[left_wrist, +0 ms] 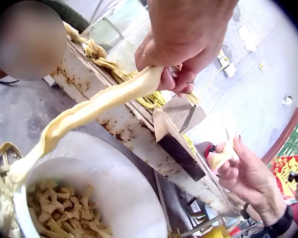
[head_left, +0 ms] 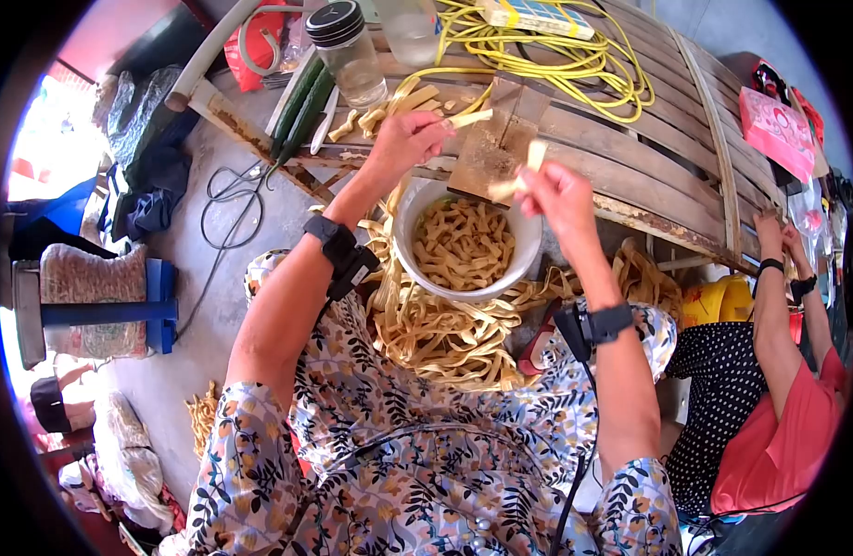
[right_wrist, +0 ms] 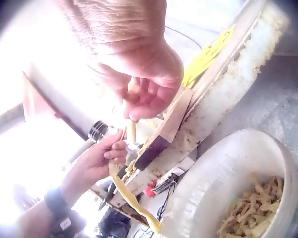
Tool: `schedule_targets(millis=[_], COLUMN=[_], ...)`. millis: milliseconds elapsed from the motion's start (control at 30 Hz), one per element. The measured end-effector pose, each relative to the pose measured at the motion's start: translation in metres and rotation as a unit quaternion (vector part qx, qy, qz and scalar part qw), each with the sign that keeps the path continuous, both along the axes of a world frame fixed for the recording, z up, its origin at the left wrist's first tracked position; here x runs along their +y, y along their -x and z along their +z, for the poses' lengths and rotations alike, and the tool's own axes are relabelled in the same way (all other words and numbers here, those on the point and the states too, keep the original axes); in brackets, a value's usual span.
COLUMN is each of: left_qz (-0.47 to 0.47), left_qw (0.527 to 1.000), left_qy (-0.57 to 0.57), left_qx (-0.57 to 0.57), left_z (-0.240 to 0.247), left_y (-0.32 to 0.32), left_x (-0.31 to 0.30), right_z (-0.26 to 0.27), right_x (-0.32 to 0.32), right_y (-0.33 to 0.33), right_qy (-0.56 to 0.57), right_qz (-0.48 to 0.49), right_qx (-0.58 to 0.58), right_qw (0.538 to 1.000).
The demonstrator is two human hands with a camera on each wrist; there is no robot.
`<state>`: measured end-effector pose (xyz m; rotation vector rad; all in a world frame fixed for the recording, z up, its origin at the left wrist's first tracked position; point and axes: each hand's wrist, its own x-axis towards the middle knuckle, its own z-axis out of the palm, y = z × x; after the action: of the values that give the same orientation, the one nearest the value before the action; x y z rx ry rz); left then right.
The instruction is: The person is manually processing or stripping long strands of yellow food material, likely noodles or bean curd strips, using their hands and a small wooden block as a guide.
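The left hand (head_left: 410, 144) pinches a long pale yellow strip (left_wrist: 94, 106), whose tail hangs down over the rim of the white bucket (left_wrist: 154, 208). A short end of it sticks out past the fingers toward the wooden block (head_left: 497, 139). To the right, the right hand (head_left: 561, 199) pinches a short pale piece (head_left: 535, 156), also seen in the left wrist view (left_wrist: 222, 157). The hands are apart, above the bucket and the block. Knotted or folded yellow pieces (head_left: 464, 246) lie inside the bucket. In the right wrist view the right fingers largely hide what they hold.
A slatted table (head_left: 630, 176) holds a yellow cable (head_left: 621, 93), a lidded jar (head_left: 352, 69), green cucumbers (head_left: 301, 107) and loose strips. More strips (head_left: 445, 343) are heaped around the bucket. Another person's arms (head_left: 774, 306) reach in at the right.
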<state>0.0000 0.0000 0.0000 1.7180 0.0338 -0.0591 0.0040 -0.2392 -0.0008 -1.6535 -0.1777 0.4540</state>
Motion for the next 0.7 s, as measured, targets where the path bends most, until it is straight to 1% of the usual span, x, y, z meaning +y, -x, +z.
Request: schedule_targets(millis=[67, 100, 167, 200, 300, 333, 433, 467, 500, 567, 600, 633, 667, 700], left_qz=[-0.017, -0.017, -0.021, -0.001, -0.03, -0.035, -0.046, -0.064, -0.108, -0.161, -0.132, -0.1, -0.145, -0.191], left_qw=[0.999, 0.999, 0.998, 0.996, 0.968, 0.957, 0.919, 0.908, 0.91, 0.898, 0.951, 0.984, 0.957, 0.916], left_qy=[0.026, -0.007, -0.03, -0.052, -0.18, -0.211, -0.271, -0.28, -0.288, -0.351, -0.23, -0.104, -0.158, -0.207], left_qx=[-0.004, -0.046, -0.059, -0.07, -0.17, -0.197, -0.282, -0.304, -0.279, -0.209, -0.158, -0.108, -0.197, -0.287], left_z=[0.0, 0.012, 0.017, 0.018, 0.013, 0.013, 0.01, 0.005, 0.008, 0.014, 0.02, 0.024, 0.013, 0.002], left_y=[0.009, 0.005, 0.027, 0.028, 0.038, 0.041, 0.05, 0.051, 0.056, 0.065, 0.068, 0.069, 0.069, 0.065], left_x=[-0.008, 0.003, -0.007, -0.016, -0.032, -0.038, -0.052, -0.054, -0.057, -0.063, -0.072, -0.079, -0.075, -0.073], right_z=[-0.005, -0.006, -0.005, 0.0, 0.011, 0.014, 0.014, 0.009, 0.0, 0.004, -0.004, -0.016, -0.032, -0.043], right_x=[-0.003, 0.011, 0.008, 0.001, 0.004, 0.005, 0.006, 0.006, 0.007, 0.003, -0.004, -0.011, -0.012, -0.014], right_y=[0.022, 0.013, 0.027, 0.017, 0.016, 0.015, 0.014, 0.012, 0.006, 0.01, 0.007, 0.005, 0.009, 0.01], right_qy=[0.031, 0.037, 0.088, 0.075, 0.031, 0.038, 0.04, 0.106, 0.09, 0.118, 0.157, 0.196, 0.082, -0.022], right_qz=[0.033, 0.01, -0.034, -0.051, -0.097, -0.092, -0.078, -0.089, -0.097, -0.024, 0.028, 0.079, 0.069, 0.06], right_qx=[-0.058, -0.161, -0.291, -0.321, -0.301, -0.336, -0.298, -0.333, -0.387, -0.31, -0.288, -0.264, -0.104, 0.06], right_qw=[0.997, 0.986, 0.952, 0.943, 0.948, 0.936, 0.951, 0.933, 0.913, 0.943, 0.944, 0.941, 0.989, 0.996])
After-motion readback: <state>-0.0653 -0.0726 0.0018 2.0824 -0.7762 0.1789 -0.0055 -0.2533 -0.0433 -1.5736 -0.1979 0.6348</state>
